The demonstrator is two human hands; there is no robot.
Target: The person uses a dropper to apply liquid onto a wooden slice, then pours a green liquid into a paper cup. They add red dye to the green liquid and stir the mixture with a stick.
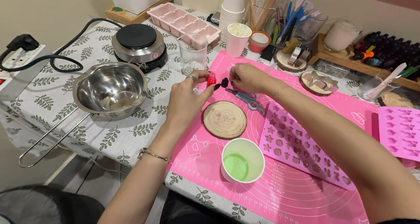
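**Small Red Bottle and Its Cap Held Over the Pink Mat**

The left hand [186,97] pinched a small red dropper bottle [211,78] between curled fingers above the pink silicone mat [284,193]. The right hand [247,77], fingers closed, gripped a small black cap [224,82] just beside the bottle. Blue-handled scissors [249,99], a round wooden slice [224,119] and a white paper cup of green liquid [243,160] lay nearby.

Bare pink mat [297,193] near front edge; paper cup [243,160], wood slice [224,119], scissors [245,98] crowd centre.

Small red dropper bottle [211,78] between both hands; row of dark bottles [387,49] far right.
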